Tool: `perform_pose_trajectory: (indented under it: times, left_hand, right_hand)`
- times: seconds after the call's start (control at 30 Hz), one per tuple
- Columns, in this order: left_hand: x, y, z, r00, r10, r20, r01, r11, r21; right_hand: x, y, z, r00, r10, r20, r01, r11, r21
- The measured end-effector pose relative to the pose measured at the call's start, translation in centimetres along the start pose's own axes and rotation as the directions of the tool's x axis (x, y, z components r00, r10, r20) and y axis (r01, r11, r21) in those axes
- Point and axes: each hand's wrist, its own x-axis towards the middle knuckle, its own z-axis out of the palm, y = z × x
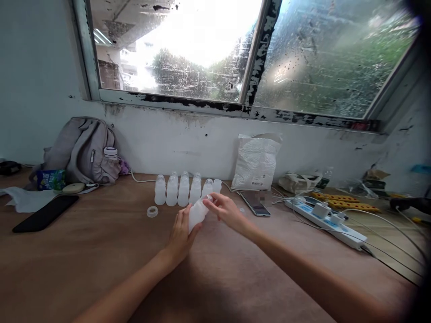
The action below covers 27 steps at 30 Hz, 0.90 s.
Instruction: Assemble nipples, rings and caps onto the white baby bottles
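My left hand (182, 229) is wrapped around the body of a frosted white baby bottle (196, 216), which tilts up to the right. At the bottle's upper end, the fingers of my right hand (222, 208) pinch its clear top; the exact part between the fingertips is mostly hidden. Behind my hands, several like bottles (172, 192) stand upright in a row. To their right is a shorter white bottle or cup (217, 185), partly covered. A clear screw ring (152, 211) lies on the table left of my left hand.
A phone (257, 204) lies to the right before a white padded bag (257, 162). Further right, cables run from a white power strip (326, 223). At left are a grey backpack (81, 150), a black phone-like slab (47, 214) and white tissue (28, 199).
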Motion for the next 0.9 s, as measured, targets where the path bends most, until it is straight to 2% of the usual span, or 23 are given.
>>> perform_pose_trajectory:
  times: [0.07,0.1,0.17,0.23,0.27,0.3,0.33,0.43,0.57,0.73,0.9]
  left_hand:
    - [0.4,-0.2,-0.1,0.998,-0.059,0.016,0.058,0.996,0.070]
    - [0.5,-0.5,-0.2,0.997,-0.070,0.012,0.068,0.992,0.109]
    - [0.8,-1.5,-0.6,0.999,-0.054,-0.009,0.054,0.982,0.182]
    - [1.1,-2.8,-1.0,1.000,-0.010,-0.023,0.015,0.967,0.255]
    - [1.3,-3.4,-1.3,1.000,0.012,-0.028,-0.003,0.956,0.293]
    - [1.4,-4.0,-1.5,0.999,0.029,-0.033,-0.016,0.945,0.328]
    - [1.6,-4.5,-1.6,0.999,0.039,-0.037,-0.023,0.933,0.358]
    - [2.0,-5.5,-1.9,0.998,0.039,-0.045,-0.017,0.912,0.411]
    - [2.2,-6.0,-2.1,0.999,0.027,-0.036,-0.009,0.909,0.416]
    - [2.1,-6.6,-1.9,0.999,0.016,-0.028,-0.004,0.918,0.396]
    - [1.9,-7.0,-1.3,1.000,0.009,-0.004,-0.006,0.914,0.405]
  right_hand:
    - [2.3,0.1,-1.8,0.998,0.018,0.055,-0.021,0.999,0.050]
    - [3.7,0.0,-2.9,0.999,0.023,0.024,-0.025,0.996,0.081]
    - [6.7,-0.2,-5.5,0.992,0.012,-0.125,0.004,0.992,0.128]
    - [9.7,-0.1,-7.8,0.938,-0.012,-0.345,0.052,0.993,0.104]
    - [11.1,0.1,-8.7,0.886,-0.020,-0.464,0.049,0.997,0.052]
    - [12.3,0.4,-9.4,0.842,-0.021,-0.539,0.007,1.000,-0.028]
    - [13.4,0.9,-9.8,0.823,-0.015,-0.568,-0.071,0.989,-0.130]
    - [15.5,2.8,-9.5,0.847,0.029,-0.532,-0.216,0.932,-0.292]
    - [16.4,5.2,-7.1,0.899,0.089,-0.428,-0.271,0.881,-0.388]
    - [16.8,7.5,-4.6,0.948,0.190,-0.254,-0.298,0.812,-0.502]
    - [16.9,8.9,-3.9,0.958,0.266,-0.108,-0.281,0.797,-0.534]
